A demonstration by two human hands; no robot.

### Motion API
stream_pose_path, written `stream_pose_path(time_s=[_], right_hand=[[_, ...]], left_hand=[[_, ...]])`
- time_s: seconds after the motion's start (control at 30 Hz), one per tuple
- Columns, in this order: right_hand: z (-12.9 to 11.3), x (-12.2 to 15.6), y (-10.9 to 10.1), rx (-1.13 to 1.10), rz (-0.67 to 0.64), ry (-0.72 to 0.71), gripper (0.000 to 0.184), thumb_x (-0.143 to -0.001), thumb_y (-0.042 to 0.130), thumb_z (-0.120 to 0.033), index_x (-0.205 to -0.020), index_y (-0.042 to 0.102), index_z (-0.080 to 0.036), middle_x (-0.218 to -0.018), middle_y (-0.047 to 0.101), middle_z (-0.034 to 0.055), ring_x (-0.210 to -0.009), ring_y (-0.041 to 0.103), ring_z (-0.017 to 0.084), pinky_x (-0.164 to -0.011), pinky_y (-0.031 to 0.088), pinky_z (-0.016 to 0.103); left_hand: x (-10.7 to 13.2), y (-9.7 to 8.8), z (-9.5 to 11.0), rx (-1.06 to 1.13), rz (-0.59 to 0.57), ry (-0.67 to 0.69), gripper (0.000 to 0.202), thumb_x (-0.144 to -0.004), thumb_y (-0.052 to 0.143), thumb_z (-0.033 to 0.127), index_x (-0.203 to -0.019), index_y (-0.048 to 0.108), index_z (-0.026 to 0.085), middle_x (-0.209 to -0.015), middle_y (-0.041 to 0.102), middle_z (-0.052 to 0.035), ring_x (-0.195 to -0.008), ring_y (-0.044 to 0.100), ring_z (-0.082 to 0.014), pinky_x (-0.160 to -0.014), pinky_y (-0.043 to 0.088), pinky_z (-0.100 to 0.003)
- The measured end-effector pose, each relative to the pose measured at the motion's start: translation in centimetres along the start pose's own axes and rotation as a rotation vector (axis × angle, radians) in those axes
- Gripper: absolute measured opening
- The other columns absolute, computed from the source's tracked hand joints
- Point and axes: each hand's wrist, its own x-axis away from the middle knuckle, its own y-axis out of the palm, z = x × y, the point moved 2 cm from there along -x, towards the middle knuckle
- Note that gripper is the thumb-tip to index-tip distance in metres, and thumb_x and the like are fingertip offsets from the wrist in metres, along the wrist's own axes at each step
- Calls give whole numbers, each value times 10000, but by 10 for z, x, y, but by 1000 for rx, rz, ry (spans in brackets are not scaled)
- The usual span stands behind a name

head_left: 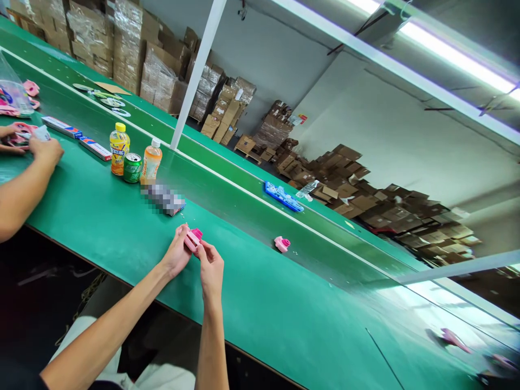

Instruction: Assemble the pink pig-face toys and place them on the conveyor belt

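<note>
- Left hand (176,252) and right hand (210,270) both partly closed, fingertips pinching a pink plastic part (193,240) from either side, so both can work it; unclear if it touches the green workbench (97,216)
- Loose pink part (281,244) lies farther along, beyond the hands
- Yellow-capped bottle (119,149), green can (132,167), orange drink bottle (151,162) and blurred packet (164,199) sit in a row, apparently clear of the near working strip
- Co-worker's hands (46,150) hold a pink item (20,135) at far left
- Cardboard boxes (162,70) stacked behind, off the bench

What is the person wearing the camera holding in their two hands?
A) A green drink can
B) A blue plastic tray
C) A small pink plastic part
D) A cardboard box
C. The left hand and right hand both grip the small pink plastic part over the green conveyor belt.
</note>
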Motion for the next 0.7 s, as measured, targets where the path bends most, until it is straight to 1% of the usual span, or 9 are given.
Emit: stream_pose_path(time_s=[0.1,0.17,0.27,0.37,0.43,0.53,0.6,0.63,0.7], right_hand=[[3,0,2,-10,-10,27,445,-826,684,-546,-1031,718,-152,-1039,773,109,-964,721,244,-867,586,382],[3,2,4,-5,-5,30,426,-814,698,-539,-1002,707,-157,-1052,765,108,-990,710,239,-900,570,378],[-1,7,7,19,-1,23,367,-799,718,-519,-927,695,-175,-1040,756,90,-1033,691,233,-921,547,348],[-3,17,11,53,0,29,338,-795,731,-516,-860,663,-192,-931,752,59,-922,704,213,-818,560,307],[-1,22,13,72,2,32,336,-797,735,-522,-821,635,-201,-843,740,38,-822,701,196,-757,560,291],[8,18,5,197,15,-10,364,-834,674,-571,-826,635,-209,-821,740,33,-791,703,190,-742,557,284],[15,1,-13,312,42,-53,407,-838,629,-613,-865,654,-208,-836,746,39,-792,705,195,-746,552,288],[18,-13,-27,362,67,-71,433,-825,616,-635,-873,659,-207,-827,744,42,-782,701,199,-744,546,294],[23,-50,-60,434,135,-91,480,-781,609,-678,-855,652,-205,-791,729,48,-761,686,212,-745,532,311]], left_hand=[[-2,-3,2,-14,-9,-10,285,-883,781,329,-1008,555,207,-866,595,23,-761,624,-120,-729,511,-233],[-4,-5,3,-24,1,-9,280,-889,774,337,-1003,553,209,-858,591,25,-751,624,-116,-732,520,-232],[-5,-10,1,-44,32,-13,273,-933,709,419,-1004,539,218,-904,613,5,-788,645,-131,-782,559,-275],[-3,-14,-6,-74,64,-30,308,-948,661,492,-1002,516,226,-939,639,-17,-828,669,-155,-839,585,-337],[-1,-15,-13,-98,73,-35,297,-941,678,473,-998,506,236,-939,649,-13,-860,681,-162,-876,585,-349],[4,-17,-19,-120,60,-40,269,-949,661,464,-1050,540,247,-1023,674,-39,-1015,684,-190,-981,548,-365],[12,-28,-10,-265,25,-24,331,-944,642,504,-1155,574,259,-1177,676,-86,-1191,637,-240,-1073,491,-405],[17,-38,-1,-419,-5,10,383,-934,644,520,-1219,580,273,-1270,657,-101,-1278,589,-266,-1118,452,-430],[30,-63,26,-920,-131,153,446,-901,686,500,-1291,602,301,-1409,604,-104,-1391,492,-314,-1176,378,-482]])
